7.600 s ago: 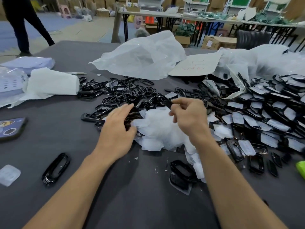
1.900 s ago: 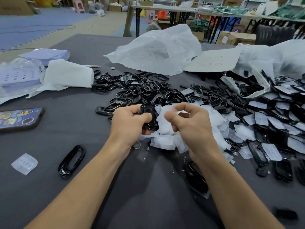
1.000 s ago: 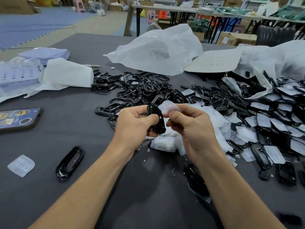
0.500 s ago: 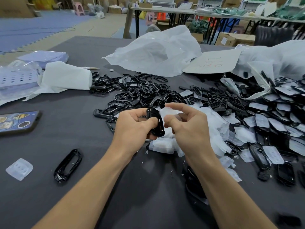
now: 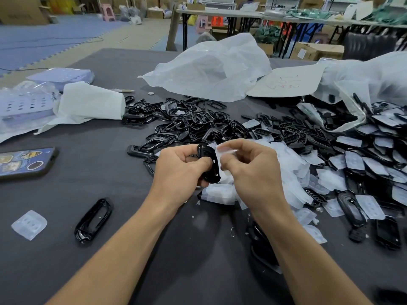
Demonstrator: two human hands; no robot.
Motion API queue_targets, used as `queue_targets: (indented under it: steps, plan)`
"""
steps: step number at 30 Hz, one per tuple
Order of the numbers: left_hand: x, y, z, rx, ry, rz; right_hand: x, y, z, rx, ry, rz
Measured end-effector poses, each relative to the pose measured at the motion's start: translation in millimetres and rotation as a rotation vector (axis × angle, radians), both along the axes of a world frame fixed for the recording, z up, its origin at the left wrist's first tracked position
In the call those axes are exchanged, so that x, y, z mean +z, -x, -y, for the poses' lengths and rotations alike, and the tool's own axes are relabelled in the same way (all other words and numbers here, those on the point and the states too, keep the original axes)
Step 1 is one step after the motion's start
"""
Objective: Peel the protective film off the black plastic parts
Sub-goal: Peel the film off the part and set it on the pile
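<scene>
**Q:** How is the part held?
**A:** The left hand (image 5: 180, 170) curls its fingers and thumb round one black part (image 5: 209, 164), a glossy oval frame turned edge-on between the two hands. This grip braces the hard plastic so a pull does not drag it away.

**Q:** And the other hand?
**A:** The right hand (image 5: 248, 170) pinches the film (image 5: 224, 149) between thumb and forefinger, just beside the left fingertips. The film is thin, cloudy-clear and limp. Part of it appears lifted; how much is stuck cannot be told.

**Q:** Why work at this spot?
**A:** The heap of loose film (image 5: 293, 170) lies just beyond and under the right fingers, so a peeled sheet can probably be dropped at once. Bare frames (image 5: 187, 124) lie beyond the left fingers. Covered parts (image 5: 363, 155) lie well right of the right hand, on the grey table (image 5: 110, 271).
</scene>
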State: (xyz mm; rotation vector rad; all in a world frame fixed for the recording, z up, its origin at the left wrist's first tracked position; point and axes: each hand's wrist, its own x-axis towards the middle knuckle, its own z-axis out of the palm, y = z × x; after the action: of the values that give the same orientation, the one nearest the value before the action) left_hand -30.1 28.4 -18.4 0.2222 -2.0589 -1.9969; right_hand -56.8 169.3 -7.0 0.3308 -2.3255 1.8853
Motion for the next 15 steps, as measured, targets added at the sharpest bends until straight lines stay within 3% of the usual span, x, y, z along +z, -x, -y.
queue_targets:
  steps: [9, 15]
  plan:
    - [-2.3, 1.1, 1.3, 0.006, 0.045, 0.032, 2.8, 0.8, -0.2, 0.0, 0.106, -0.034]
    - [-4.6, -0.1, 1.3, -0.039, 0.072, 0.03, 4.6, -2.0, -1.5, 0.101, 0.173, 0.062]
